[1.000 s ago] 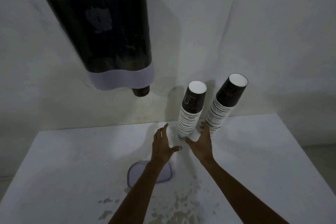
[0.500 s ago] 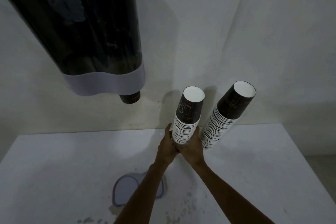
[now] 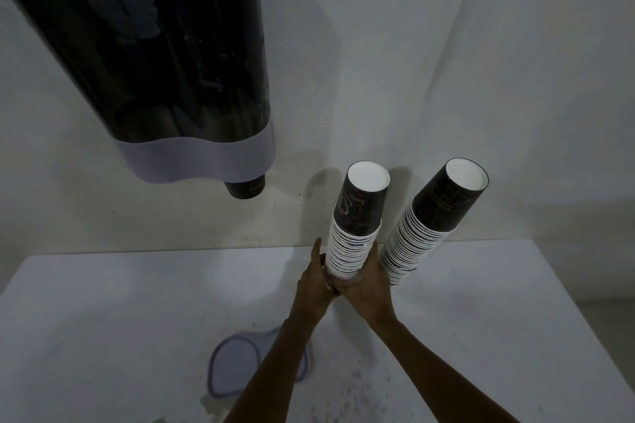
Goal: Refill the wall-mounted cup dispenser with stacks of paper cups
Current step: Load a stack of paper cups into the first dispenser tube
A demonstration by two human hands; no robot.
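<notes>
Head view is showing me both hands wrapping the base of the left cup stack, the left hand and right hand gripping it from either side where a second ago they were only reaching. I am seeing the second stack standing just beside it on the white surface, below and right of the dispenser, which is now filling more of the frame.

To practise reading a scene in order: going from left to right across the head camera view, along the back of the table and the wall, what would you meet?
Wall-mounted dispenser → dark cup poking from its base → left hand → held cup stack → right hand → second cup stack, standing free on the table.
</notes>
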